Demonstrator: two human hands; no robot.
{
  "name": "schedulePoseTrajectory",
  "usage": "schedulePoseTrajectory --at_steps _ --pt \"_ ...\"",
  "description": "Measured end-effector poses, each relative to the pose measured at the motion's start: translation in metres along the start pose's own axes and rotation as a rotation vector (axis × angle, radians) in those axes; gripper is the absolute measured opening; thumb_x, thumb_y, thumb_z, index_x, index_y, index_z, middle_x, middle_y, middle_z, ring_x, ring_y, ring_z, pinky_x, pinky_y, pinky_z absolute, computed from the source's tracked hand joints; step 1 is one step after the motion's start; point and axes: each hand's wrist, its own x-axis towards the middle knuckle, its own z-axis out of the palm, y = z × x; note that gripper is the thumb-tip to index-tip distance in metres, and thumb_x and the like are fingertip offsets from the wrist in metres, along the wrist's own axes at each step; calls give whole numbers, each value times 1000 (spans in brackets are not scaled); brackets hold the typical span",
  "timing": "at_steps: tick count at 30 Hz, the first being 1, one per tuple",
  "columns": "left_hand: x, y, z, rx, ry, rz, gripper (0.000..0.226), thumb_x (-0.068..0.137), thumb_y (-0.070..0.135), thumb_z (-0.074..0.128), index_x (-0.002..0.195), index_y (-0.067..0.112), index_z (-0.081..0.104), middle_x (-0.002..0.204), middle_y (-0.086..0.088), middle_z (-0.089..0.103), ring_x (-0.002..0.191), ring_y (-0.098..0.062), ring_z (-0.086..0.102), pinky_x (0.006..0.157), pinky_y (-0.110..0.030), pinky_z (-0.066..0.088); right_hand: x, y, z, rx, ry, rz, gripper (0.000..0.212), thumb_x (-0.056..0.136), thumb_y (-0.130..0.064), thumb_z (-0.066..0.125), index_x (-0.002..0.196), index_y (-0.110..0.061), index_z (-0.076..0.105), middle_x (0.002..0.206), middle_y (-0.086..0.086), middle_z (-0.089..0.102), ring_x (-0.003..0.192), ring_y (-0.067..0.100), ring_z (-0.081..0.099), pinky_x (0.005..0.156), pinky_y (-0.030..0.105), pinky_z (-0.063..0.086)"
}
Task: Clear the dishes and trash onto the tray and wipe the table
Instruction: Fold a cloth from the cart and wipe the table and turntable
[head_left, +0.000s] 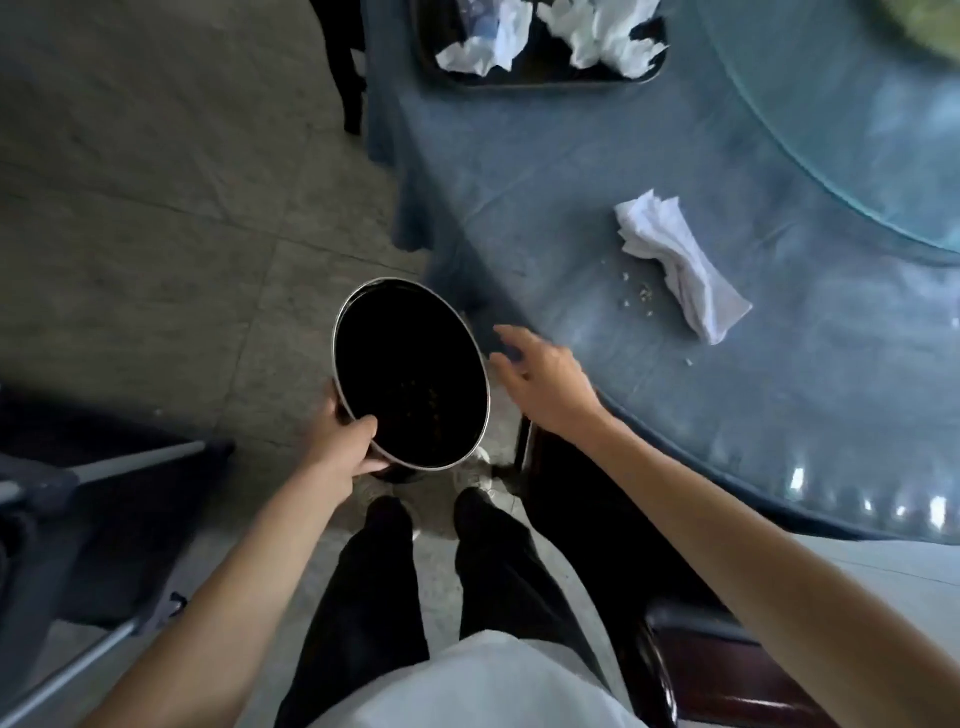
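Note:
My left hand (347, 441) grips the near rim of a round black bin with a metal rim (410, 371), held below the table edge over the floor. My right hand (540, 374) hovers open with spread fingers just right of the bin, at the edge of the blue tablecloth (597, 156). A folded white cloth (680, 265) lies on the table, with small crumbs (644, 296) beside it. At the far end a black tray (540, 78) holds crumpled white napkins (597, 31).
A glass turntable (857, 130) covers the table's right part. A dark wooden chair (701, 665) stands at my right, another chair's legs (348, 78) by the far table corner. A dark cart with metal bars (104, 493) is at my left on the tiled floor.

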Motion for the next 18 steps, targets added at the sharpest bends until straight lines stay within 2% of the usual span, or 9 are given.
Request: schedulePoseTrajectory --at_steps 2,3,4,6,8,11,13,16,18 --pt "-1 -6 13 28 10 0 61 90 -7 58 138 30 48 127 0 59 116 -29 60 50 -37 60 13 28 -57 85 332 -143 37 95 -34 53 129 -24 64 121 -3 71 89 20 71 81 41 58" --pt "-2 -10 21 44 17 4 61 90 -7 58 139 28 48 131 -2 59 117 -30 59 50 -37 60 23 49 -86 81 432 -151 36 96 -29 55 129 -21 65 123 -1 70 93 24 70 84 43 57" --pt "-2 -14 29 60 25 9 60 89 -8 58 138 25 48 133 -5 58 118 -31 60 50 -37 60 36 72 -111 41 483 -128 37 97 -24 57 133 -16 63 129 4 68 104 30 68 92 44 54" --pt "-5 -21 45 83 43 15 56 89 -8 59 136 21 50 136 -8 58 114 -31 61 49 -36 59 59 120 -148 -74 448 -40 46 102 -24 59 145 -9 54 150 10 56 134 35 53 112 41 40" --pt "-9 -28 63 90 50 7 54 90 -8 58 136 20 49 136 -8 58 108 -27 60 48 -35 59 74 160 -160 -161 341 -3 54 105 -35 57 152 -13 47 159 6 46 146 29 42 117 37 32" --pt "-18 -35 86 89 52 3 59 90 -8 56 139 25 48 137 -6 57 112 -28 58 48 -35 59 74 193 -150 -178 235 -33 58 104 -45 54 155 -20 42 159 2 46 146 24 42 115 40 37" --pt "-23 -39 100 84 55 -1 64 91 -7 55 142 31 46 139 -4 55 114 -29 57 48 -36 59 68 199 -138 -155 248 -80 57 107 -42 50 159 -21 37 164 4 39 153 26 31 123 44 28" --pt "-26 -41 112 83 65 -9 67 91 -6 57 143 36 45 140 -4 54 119 -33 58 53 -41 61 65 197 -123 -212 348 -169 52 110 -30 45 160 -19 36 168 8 29 157 31 21 127 48 16" --pt "-28 -41 117 89 74 -11 64 91 -6 58 141 33 47 138 -4 55 117 -33 59 54 -40 62 66 195 -121 -223 378 -199 48 109 -23 45 156 -16 42 167 7 32 156 29 26 125 49 27"
